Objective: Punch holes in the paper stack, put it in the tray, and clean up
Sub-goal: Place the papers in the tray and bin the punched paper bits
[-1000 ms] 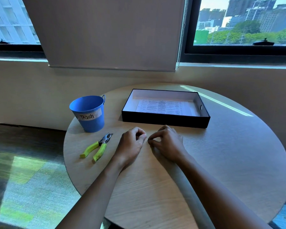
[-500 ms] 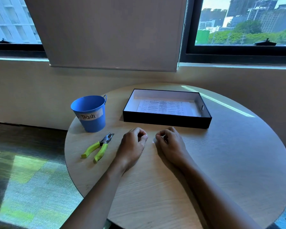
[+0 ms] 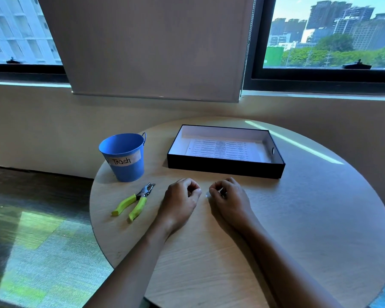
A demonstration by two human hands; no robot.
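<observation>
Head view: paper (image 3: 220, 150) in tray (image 3: 225, 170), punch (image 3: 135, 202) down near table (image 3: 309, 218) left edge, left hand (image 3: 180, 203) and right hand (image 3: 230, 202) curled, contents unclear; cleanup into bucket (image 3: 123, 158) looks pending.

Paper stack (image 3: 220, 150): printed sheets, lying flat inside your black, white-lined tray (image 3: 225, 171) on the far side of the table (image 3: 298, 218). Hole punch (image 3: 136, 202): metal head, lime-green handles spread, flat on the table to your left. Its head points toward the blue bucket (image 3: 126, 161) labelled "Trash", which stands upright just beyond it.
</observation>
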